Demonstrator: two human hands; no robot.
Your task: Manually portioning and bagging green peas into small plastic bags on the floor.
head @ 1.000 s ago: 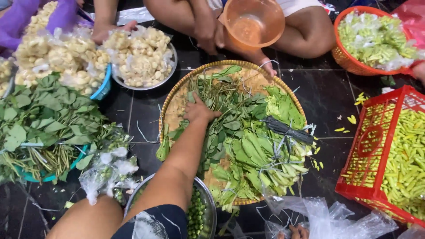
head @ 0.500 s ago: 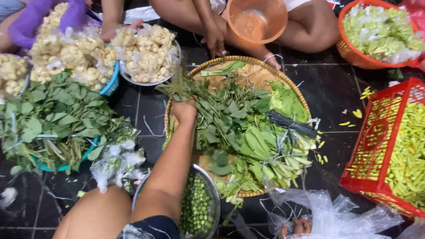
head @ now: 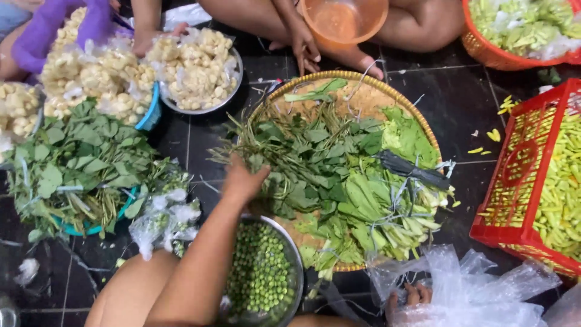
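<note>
Biggest thing here is the round woven bamboo tray (head: 363, 100) sitting flat on the dark tiled floor (head: 466, 109), piled with leafy green herbs (head: 327, 163), with long stemmy bunches on its left side and broad flat leaves tied in bundles toward the right. A dark knife-like tool (head: 411, 169) lies across the greens on the right half.

Left of the tray there's a teal basin (head: 91, 227) heaped with more heart-shaped green leaves (head: 78, 157). Off to the right, a red plastic crate (head: 514, 181) full of yellow-green chillies (head: 563, 194). Up top, bowls of pale bagged pieces (head: 193, 66), an orange bowl (head: 345, 21) and an orange basket (head: 490, 54) of greens, with another person's hand (head: 302, 45) resting beside the tray's far rim.

Right under the tray's near edge sits a metal bowl (head: 293, 260) of small round green berries (head: 260, 272), just beside the person's left forearm.

The left hand (head: 242, 181) reaches onto the left side of the tray, fingers curled down into the stemmy herbs and closing on a bunch of them. How tight the hold is, I can't tell, since it's a bit blurred.

The right hand (head: 411, 297) is down at the bottom edge, only the fingertips showing, tucked into crumpled clear plastic bags (head: 472, 290). They seem to pinch the plastic, but most of the hand is hidden.
</note>
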